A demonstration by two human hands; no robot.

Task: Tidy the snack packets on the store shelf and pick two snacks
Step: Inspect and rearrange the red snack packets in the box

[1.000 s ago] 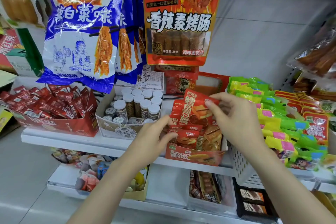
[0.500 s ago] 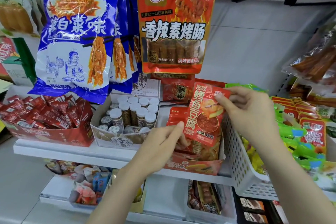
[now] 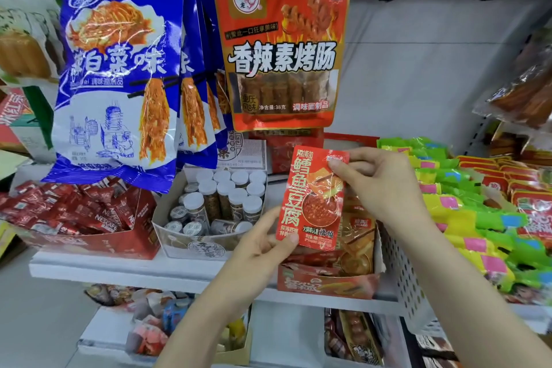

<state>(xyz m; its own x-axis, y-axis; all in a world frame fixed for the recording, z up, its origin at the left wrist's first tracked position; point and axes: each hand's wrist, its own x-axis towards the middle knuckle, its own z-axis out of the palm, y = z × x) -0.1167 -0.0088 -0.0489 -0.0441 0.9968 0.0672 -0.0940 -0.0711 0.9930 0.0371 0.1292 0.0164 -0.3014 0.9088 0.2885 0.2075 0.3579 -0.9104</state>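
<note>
A small red snack packet (image 3: pixel 313 197) with yellow lettering is held upright above its red display box (image 3: pixel 325 285) on the white shelf (image 3: pixel 119 272). My right hand (image 3: pixel 379 185) pinches the packet's top right corner. My left hand (image 3: pixel 263 245) grips its bottom left corner with the thumb on the front. More orange and red packets (image 3: pixel 357 251) of the same kind lie in the box behind and below it.
Blue bags (image 3: pixel 119 75) and an orange bag (image 3: pixel 283 51) hang above. A box of capped jars (image 3: pixel 221 203) and a red Nescafe box (image 3: pixel 80 218) stand to the left. A white perforated basket (image 3: pixel 409 287) of green and yellow packets (image 3: pixel 466 209) sits right. Lower shelf holds more snacks.
My right hand lifted the red packet out of the box and stood it upright. My left hand rose from the box and took hold of its bottom corner.
</note>
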